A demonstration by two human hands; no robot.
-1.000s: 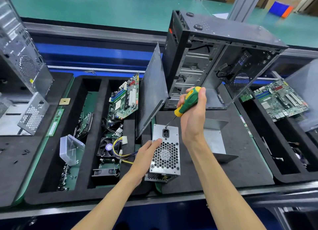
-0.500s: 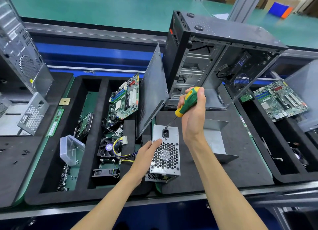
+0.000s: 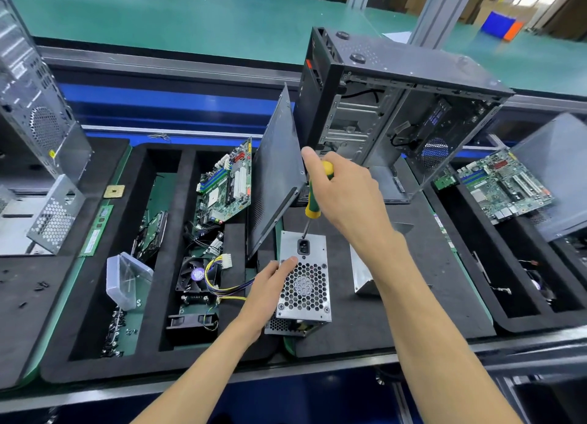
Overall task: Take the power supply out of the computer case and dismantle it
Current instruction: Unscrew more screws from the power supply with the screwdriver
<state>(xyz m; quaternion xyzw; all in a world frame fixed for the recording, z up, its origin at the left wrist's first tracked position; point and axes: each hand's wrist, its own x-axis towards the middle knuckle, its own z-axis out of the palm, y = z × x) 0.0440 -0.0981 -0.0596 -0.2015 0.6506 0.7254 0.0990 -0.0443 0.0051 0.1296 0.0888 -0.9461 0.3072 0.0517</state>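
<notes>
On the black foam mat [image 3: 365, 338], the power supply [image 3: 303, 284] is steadied by the left hand [image 3: 270, 284] curled around its edge while a screwdriver [image 3: 314, 195], gripped in the right hand [image 3: 346, 195], is set near its top edge, so dismantling appears underway and a screw there probably needs turning out next.

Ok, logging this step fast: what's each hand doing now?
Left hand: holding the power supply.
Right hand: gripping the screwdriver.

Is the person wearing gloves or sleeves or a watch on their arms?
No. The left hand and right hand are both bare, with no gloves, rings or watch showing. Both forearms are uncovered right down to the picture's bottom edge, so no sleeves are visible.
</notes>
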